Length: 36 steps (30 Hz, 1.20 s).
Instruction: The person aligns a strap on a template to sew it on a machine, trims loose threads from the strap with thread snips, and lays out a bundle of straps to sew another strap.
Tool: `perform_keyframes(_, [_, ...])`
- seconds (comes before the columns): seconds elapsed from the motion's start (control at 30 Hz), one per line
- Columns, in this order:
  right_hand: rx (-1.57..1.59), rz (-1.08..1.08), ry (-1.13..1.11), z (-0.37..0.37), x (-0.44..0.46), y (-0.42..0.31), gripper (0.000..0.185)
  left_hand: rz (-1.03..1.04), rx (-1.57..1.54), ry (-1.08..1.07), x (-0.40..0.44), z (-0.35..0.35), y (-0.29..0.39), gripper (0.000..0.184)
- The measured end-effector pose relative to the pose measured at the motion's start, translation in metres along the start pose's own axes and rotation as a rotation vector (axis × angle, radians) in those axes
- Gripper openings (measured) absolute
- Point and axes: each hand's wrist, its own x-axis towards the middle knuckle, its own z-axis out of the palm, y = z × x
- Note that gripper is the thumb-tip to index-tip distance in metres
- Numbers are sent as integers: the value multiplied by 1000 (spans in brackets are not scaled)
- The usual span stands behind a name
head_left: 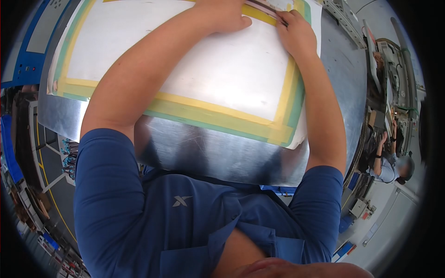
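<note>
A large white sheet bordered with yellow and green tape lies on a shiny metal table. Along its far taped edge runs a thin dark strip. My right hand is closed, with its fingertips pinching the near end of that strip. At the strip's other end, my left hand is curled over it, its thumb resting near the yellow tape. The upper frame edge cuts off part of the left hand, so most of its fingers are hidden.
The metal tabletop shows its front edge close to my body. A perforated metal rail stands at the back right. To the left is a blue cabinet. Another person works at a cluttered bench on the right.
</note>
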Motion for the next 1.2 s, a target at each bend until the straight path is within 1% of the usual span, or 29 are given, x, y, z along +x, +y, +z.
perform_keyframes(0.1, [2,7,-31,-1,3,-11,38,28,-34,43,-9,-3,-4,63])
perform_keyframes(0.23, [-1,20,-84,-10,5,-23,38,1,10,-2,2,0,-5,63])
perform_keyframes(0.3, [2,6,-70,-6,7,-23,38,8,-2,-28,2,0,-5,62])
perform_keyframes(0.43, [-7,3,-68,-5,13,-22,37,7,15,-19,-1,-3,-5,63])
perform_keyframes(0.5, [5,5,-86,-8,14,-22,37,33,-45,24,-9,-6,-5,64])
perform_keyframes(0.57, [16,8,-105,-13,15,-24,37,17,-15,0,-1,-4,-5,64])
perform_keyframes(0.63, [124,4,-13,-19,15,-32,24,2,16,-24,0,-4,-3,65])
perform_keyframes(0.7, [142,20,-29,-23,15,-37,26,30,2,13,-2,-3,-3,66])
perform_keyframes(0.77, [165,36,-47,-20,15,-40,28,22,20,3,4,2,-3,66])
perform_keyframes(0.83, [172,10,-14,-16,15,-42,29,14,38,-13,3,2,-4,66])
perform_keyframes(0.9, [189,-14,-29,-16,16,-43,28,51,-20,42,-3,1,-5,65])
perform_keyframes(0.93, [197,-44,-41,-16,16,-43,28,59,-19,35,-2,0,-4,65])
perform_keyframes(1.0, [205,-33,-24,-12,14,-47,28,33,-14,-5,0,-2,-2,65])
perform_keyframes(1.07, [215,-28,-10,-9,13,-46,27,37,2,-1,7,7,-1,65])
perform_keyframes(1.2, [212,-82,13,-2,13,-44,27,38,-8,2,2,0,2,65])
